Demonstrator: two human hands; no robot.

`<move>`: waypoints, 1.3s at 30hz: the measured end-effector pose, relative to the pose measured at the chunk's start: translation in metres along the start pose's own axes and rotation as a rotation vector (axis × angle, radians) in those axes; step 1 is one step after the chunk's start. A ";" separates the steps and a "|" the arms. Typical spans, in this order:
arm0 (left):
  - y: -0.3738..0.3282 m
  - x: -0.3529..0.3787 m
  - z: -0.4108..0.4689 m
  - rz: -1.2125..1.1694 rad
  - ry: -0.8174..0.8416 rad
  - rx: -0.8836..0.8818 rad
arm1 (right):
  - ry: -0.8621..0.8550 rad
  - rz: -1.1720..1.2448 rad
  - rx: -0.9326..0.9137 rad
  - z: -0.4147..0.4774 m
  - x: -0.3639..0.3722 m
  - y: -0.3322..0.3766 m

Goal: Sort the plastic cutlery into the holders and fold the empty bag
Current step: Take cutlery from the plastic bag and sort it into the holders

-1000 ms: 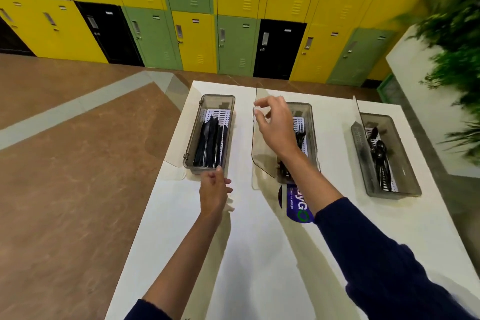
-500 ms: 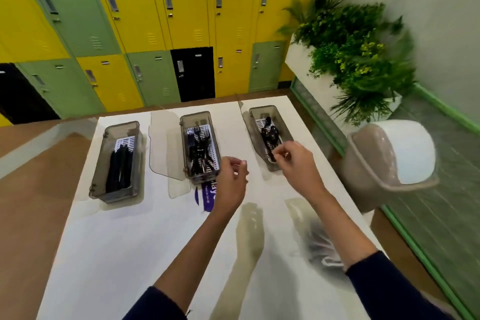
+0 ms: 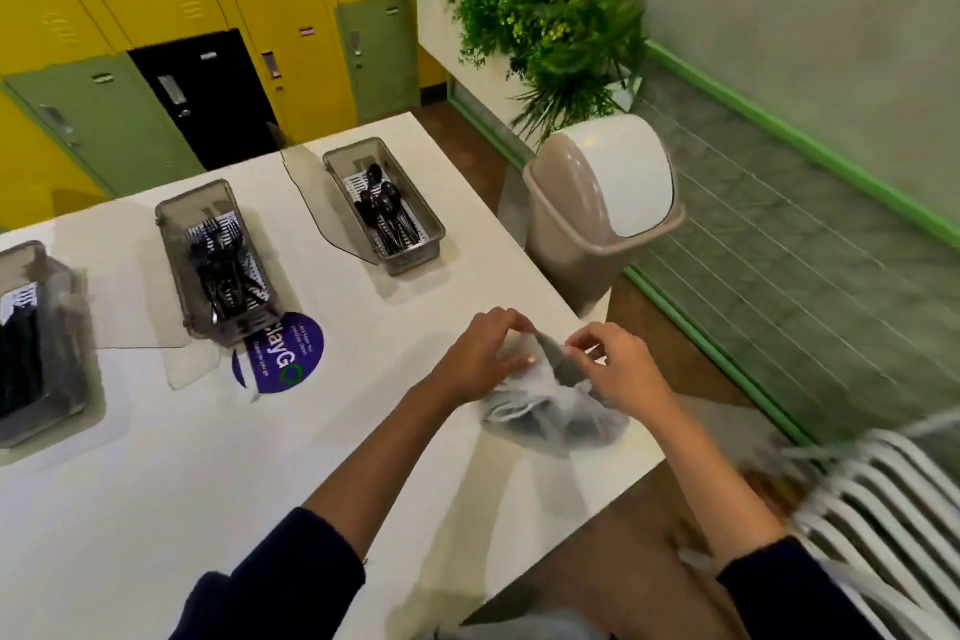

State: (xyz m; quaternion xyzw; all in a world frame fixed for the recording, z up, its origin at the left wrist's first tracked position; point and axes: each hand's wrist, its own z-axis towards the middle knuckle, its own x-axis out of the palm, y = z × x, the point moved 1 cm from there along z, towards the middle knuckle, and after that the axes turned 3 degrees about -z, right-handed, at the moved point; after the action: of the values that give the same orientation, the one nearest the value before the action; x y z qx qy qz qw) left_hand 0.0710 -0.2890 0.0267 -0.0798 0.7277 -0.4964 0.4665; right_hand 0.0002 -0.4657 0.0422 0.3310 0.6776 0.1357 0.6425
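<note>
A crumpled clear plastic bag (image 3: 553, 408) lies near the right edge of the white table (image 3: 218, 473). My left hand (image 3: 480, 356) pinches its upper left rim. My right hand (image 3: 621, 369) pinches the rim on the other side, so the mouth is held between both hands. Three smoky plastic holders stand in a row with lids swung open. The right holder (image 3: 387, 211) has black spoons, the middle holder (image 3: 221, 270) black forks, and the left holder (image 3: 36, 343) dark cutlery, cut off by the frame edge.
A purple round sticker (image 3: 285, 361) is on the table below the middle holder. A beige swing-lid bin (image 3: 597, 211) stands off the table's right corner. A white slatted chair (image 3: 872, 499) is at lower right. Plants and lockers line the back.
The view has swung right. Both hands left the holders and came down to the bag at the table's right edge, each now pinching its rim.
</note>
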 end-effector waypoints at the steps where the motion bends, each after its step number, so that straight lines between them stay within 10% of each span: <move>1: -0.001 0.007 0.001 0.003 0.057 0.005 | 0.023 0.008 0.021 -0.007 0.003 -0.008; 15: 0.010 0.012 -0.023 0.055 0.444 -0.001 | 0.375 0.251 -0.019 -0.059 0.025 -0.038; 28: 0.011 -0.036 -0.043 0.027 -0.085 0.057 | 0.139 0.214 -0.124 -0.020 0.017 0.020; 39: 0.031 -0.119 -0.143 -0.001 -0.418 -0.153 | 0.285 0.296 -0.410 0.008 0.066 0.148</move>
State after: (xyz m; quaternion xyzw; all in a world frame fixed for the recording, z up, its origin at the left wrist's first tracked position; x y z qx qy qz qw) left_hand 0.0394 -0.1115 0.0835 -0.2162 0.6508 -0.4127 0.5995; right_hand 0.0512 -0.3166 0.0800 0.2670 0.6640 0.4071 0.5676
